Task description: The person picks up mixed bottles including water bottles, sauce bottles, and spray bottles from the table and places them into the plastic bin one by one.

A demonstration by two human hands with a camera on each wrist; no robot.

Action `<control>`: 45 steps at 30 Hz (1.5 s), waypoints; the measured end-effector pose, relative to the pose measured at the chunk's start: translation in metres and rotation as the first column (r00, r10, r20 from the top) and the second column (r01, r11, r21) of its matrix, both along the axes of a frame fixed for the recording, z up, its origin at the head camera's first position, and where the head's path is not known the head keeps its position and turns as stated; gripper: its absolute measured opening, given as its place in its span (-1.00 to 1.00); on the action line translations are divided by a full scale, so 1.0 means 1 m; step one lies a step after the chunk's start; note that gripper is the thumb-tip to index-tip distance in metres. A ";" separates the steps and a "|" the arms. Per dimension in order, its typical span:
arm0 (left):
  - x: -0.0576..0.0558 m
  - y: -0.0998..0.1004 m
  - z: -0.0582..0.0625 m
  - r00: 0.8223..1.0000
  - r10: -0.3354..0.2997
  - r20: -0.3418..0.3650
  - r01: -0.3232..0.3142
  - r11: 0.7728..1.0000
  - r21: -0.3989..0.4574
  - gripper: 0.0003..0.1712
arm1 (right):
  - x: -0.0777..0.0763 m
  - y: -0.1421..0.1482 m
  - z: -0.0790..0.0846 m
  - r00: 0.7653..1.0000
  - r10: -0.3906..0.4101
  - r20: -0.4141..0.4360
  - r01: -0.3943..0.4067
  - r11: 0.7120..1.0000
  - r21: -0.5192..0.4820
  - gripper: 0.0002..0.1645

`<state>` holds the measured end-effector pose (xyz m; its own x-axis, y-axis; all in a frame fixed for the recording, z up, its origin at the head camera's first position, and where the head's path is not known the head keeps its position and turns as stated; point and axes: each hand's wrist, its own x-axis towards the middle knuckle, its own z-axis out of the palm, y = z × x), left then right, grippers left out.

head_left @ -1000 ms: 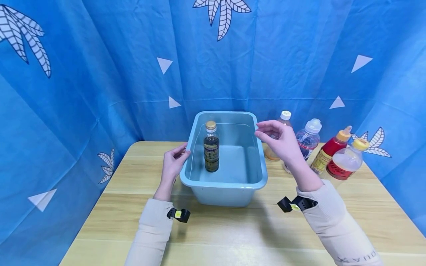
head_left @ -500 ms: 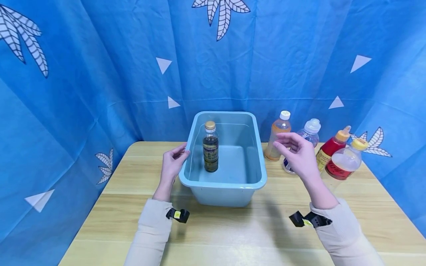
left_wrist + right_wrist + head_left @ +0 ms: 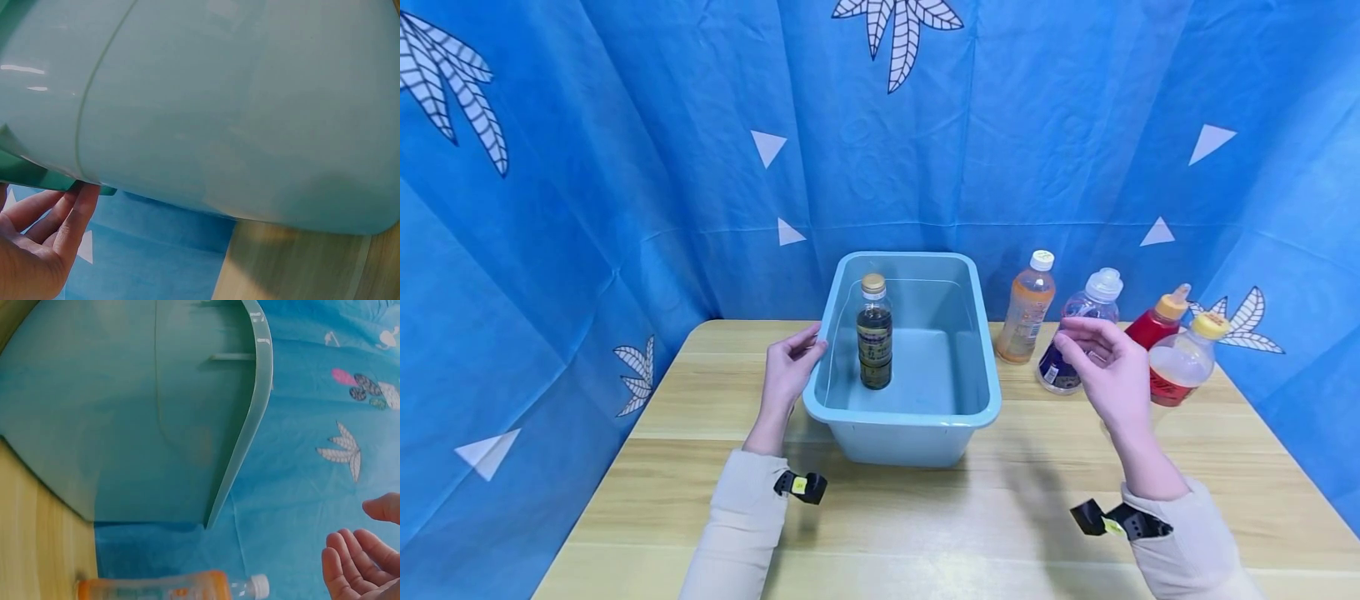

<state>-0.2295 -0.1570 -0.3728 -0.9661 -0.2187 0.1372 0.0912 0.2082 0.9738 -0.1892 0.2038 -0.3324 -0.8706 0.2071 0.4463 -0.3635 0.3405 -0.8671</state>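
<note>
A light blue plastic tub point(image 3: 895, 437) stands on the wooden table. My left hand point(image 3: 792, 365) holds its left rim; in the left wrist view the fingers point(image 3: 76, 215) reach up to the rim's underside. Inside the tub, towards its left wall, a dark sauce bottle point(image 3: 876, 337) with a tan cap stands upright. My right hand point(image 3: 1108, 367) hovers right of the tub, fingers loosely curved and holding nothing. It overlaps a clear bottle with a dark label point(image 3: 1060, 372) and partly hides a red squeeze bottle point(image 3: 1150, 327) with an orange nozzle cap.
An orange-tinted bottle point(image 3: 1027, 312) with a white cap stands just right of the tub. At the far right of the row is a clear bottle point(image 3: 1183, 362) with a yellow cap and red label. A blue patterned curtain point(image 3: 880, 167) hangs behind the wooden table point(image 3: 715, 400).
My right hand has moved away from the tub's right rim, rightward and towards me, in front of the bottles. My left hand stays at the left rim, and the tub stands still.
</note>
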 end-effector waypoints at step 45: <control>0.001 -0.001 -0.001 1.000 -0.002 0.014 0.002 1.000 -0.006 -0.57 | 0.019 0.070 -0.024 0.871 -0.485 -0.081 0.454 0.856 -0.246 -0.66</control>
